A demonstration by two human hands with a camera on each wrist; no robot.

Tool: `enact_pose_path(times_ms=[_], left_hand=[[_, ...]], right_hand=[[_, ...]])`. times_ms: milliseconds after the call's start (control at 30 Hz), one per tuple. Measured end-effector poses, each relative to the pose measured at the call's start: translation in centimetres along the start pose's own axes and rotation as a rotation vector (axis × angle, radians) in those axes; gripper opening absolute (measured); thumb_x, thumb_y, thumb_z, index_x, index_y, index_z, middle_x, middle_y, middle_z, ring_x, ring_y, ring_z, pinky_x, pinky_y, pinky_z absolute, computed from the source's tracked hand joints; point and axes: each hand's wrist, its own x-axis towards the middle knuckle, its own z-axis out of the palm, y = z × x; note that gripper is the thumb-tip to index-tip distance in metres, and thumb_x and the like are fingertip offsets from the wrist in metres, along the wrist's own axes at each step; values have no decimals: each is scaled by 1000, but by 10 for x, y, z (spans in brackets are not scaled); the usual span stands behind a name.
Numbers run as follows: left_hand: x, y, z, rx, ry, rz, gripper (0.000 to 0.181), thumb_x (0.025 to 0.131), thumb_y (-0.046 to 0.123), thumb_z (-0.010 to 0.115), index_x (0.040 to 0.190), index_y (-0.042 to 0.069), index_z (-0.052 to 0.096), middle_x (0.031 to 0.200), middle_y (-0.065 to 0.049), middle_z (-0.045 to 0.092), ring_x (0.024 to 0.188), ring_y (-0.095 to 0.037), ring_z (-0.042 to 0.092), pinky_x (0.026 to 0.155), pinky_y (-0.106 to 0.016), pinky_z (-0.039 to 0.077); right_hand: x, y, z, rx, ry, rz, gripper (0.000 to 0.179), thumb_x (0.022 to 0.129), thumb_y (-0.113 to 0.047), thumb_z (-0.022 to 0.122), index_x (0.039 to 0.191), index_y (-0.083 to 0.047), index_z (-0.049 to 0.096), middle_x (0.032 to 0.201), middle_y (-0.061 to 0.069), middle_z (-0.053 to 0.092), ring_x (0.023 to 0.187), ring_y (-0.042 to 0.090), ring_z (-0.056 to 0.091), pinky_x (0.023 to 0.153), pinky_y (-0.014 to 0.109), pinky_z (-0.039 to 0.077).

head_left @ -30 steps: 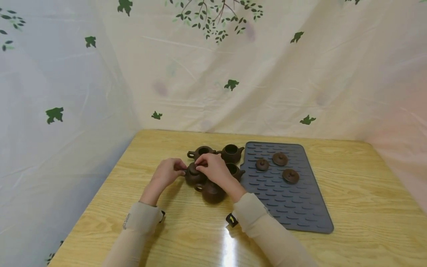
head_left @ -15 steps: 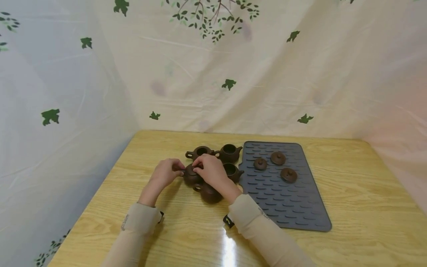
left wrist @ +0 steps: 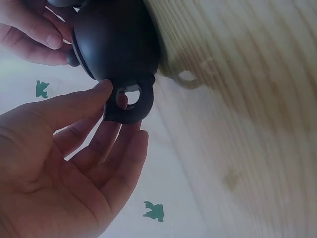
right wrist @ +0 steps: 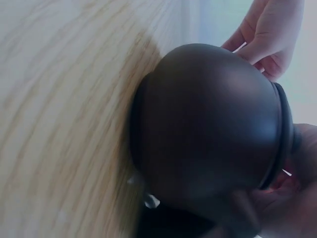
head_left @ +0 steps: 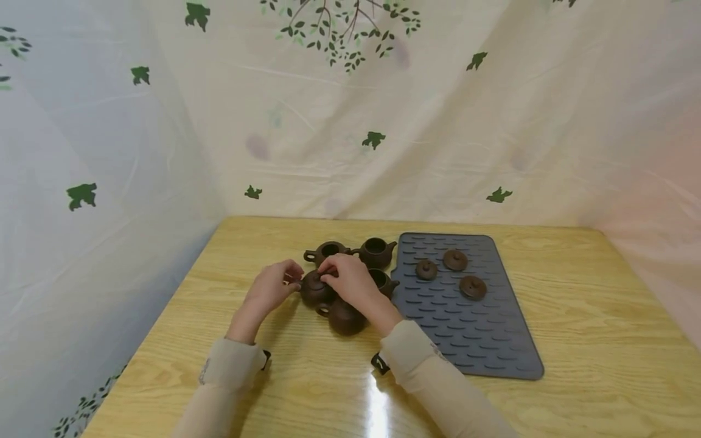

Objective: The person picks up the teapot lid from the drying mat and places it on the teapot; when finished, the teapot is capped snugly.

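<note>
A dark brown lidded teapot [head_left: 316, 291] is between both hands on the wooden table. My left hand [head_left: 272, 286] pinches its ring handle [left wrist: 130, 115], thumb on one side and fingers on the other in the left wrist view. Over the top, my right hand [head_left: 353, 281] holds the lid's knob [left wrist: 73, 57] between thumb and fingertips. The lid sits against the pot's rim. Close in front stands another teapot [head_left: 345, 319], its top hidden by my right hand. A dark teapot body [right wrist: 213, 119] fills most of the right wrist view.
Behind the hands stand lidless teapots: one at back left [head_left: 330, 250], one at back right [head_left: 375, 252], and one partly covered by my right hand [head_left: 387, 283]. A grey ridged mat [head_left: 465, 334] to the right bears three loose lids [head_left: 473, 288]. A patterned curtain [head_left: 306, 170] hangs behind.
Both hands stay at the same teapot with almost the same hold. The right fingers have shifted slightly around the knob. The head view has moved a little; the lids on the mat lie unchanged.
</note>
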Motion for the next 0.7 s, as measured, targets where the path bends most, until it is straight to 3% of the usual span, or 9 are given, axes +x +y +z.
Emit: enact_pose_path(times_ms=[133,233,300,700], left_hand=[[-1,4,-1,-19,28,12,22,92,6,69,114,5,66,116,-13,70,111,-33,66,95,-50,53],[-2,9,-2,-30,67,38,23,92,7,70,115,4,66,116,-14,70,112,-34,66,96,-51,52],[-2,13,-2,-39,92,57,23,92,7,70,114,4,67,116,-14,70,111,-33,67,97,-50,53],[-4,39,3,-121,131,171,23,90,4,71,113,4,68,113,-13,71,104,-29,69,94,-45,56]], right_hand=[[-5,6,-8,52,24,-3,12,95,-17,68,106,-16,73,107,1,73,98,18,70,97,42,54],[-10,11,-14,100,40,21,14,96,-17,68,108,-14,73,107,0,73,99,19,70,83,36,59],[-13,16,-20,114,57,32,15,96,-17,68,109,-13,73,107,0,73,98,19,70,81,35,59],[-45,49,-63,132,124,63,16,95,-19,68,109,-13,73,109,4,74,99,23,70,82,39,59]])
